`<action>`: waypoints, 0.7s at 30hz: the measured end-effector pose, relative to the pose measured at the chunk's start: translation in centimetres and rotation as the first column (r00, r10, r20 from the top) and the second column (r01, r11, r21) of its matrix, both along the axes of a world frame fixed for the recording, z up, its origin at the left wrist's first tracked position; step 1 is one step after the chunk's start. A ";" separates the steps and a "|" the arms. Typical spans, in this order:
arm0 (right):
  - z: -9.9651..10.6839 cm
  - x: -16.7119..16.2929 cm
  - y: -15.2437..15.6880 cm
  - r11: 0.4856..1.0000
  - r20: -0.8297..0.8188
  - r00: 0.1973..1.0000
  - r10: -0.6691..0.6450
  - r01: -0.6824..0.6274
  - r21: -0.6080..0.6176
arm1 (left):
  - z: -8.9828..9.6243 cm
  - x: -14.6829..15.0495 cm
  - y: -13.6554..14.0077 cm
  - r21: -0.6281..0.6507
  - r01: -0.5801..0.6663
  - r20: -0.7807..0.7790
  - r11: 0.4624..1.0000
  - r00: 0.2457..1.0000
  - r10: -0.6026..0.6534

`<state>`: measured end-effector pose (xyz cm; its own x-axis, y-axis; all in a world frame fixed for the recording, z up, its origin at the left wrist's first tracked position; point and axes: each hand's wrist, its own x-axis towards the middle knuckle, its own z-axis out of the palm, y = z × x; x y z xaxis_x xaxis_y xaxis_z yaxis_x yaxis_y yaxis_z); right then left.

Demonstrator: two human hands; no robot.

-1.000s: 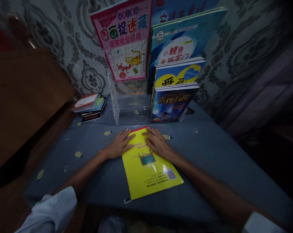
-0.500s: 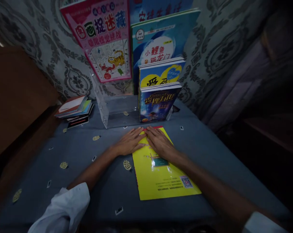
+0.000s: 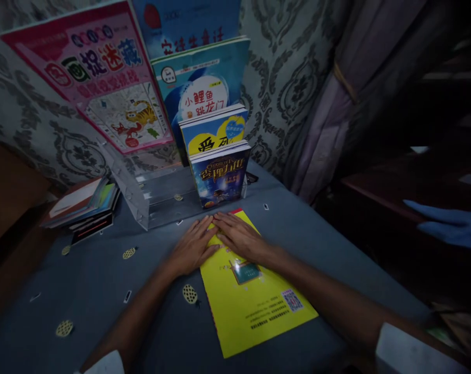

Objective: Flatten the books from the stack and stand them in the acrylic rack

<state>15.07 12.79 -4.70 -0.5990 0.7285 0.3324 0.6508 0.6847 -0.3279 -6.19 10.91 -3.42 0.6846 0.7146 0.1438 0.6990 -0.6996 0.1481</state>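
Note:
A yellow book (image 3: 235, 317) lies flat on the table, with a QR code near its lower right corner and a red strip along its far edge. My left hand (image 3: 194, 245) rests palm down on its far left corner, fingers stretched out and partly over the tablecloth. Flat on the cover's far part lies my right hand (image 3: 241, 238), fingers extended, their tips meeting those of the left. Just beyond both hands, a dark blue book (image 3: 222, 176) stands upright at the front of a clear acrylic rack (image 3: 142, 208).
Behind it in the rack stand a yellow-and-blue book (image 3: 214, 136), a teal book (image 3: 204, 72) and a pink book (image 3: 99, 78). A stack of books (image 3: 83, 202) lies at left. Patterned wallpaper and a tied curtain (image 3: 329, 114) are behind. Blue fabric (image 3: 449, 223) shows at right.
The view has swung to the right, so the rack and books appear further left and the blue fabric has come into sight. Both hands stay flat on the yellow book.

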 end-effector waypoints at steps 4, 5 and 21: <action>-0.3 0.0 0.3 1.000 0.013 1.000 -0.029 0.029 0.003 | -0.2 0.1 0.2 -0.005 -0.003 0.008 1.000 1.000 0.003; -0.4 0.1 0.3 0.999 0.007 0.999 -0.042 0.042 0.003 | -0.2 0.1 0.2 -0.009 -0.004 0.005 1.000 1.000 0.004; 0.8 4.6 -0.4 0.979 0.038 0.986 -0.165 0.168 -0.113 | 0.0 -0.1 0.2 -0.043 -0.039 -0.009 0.998 0.999 0.039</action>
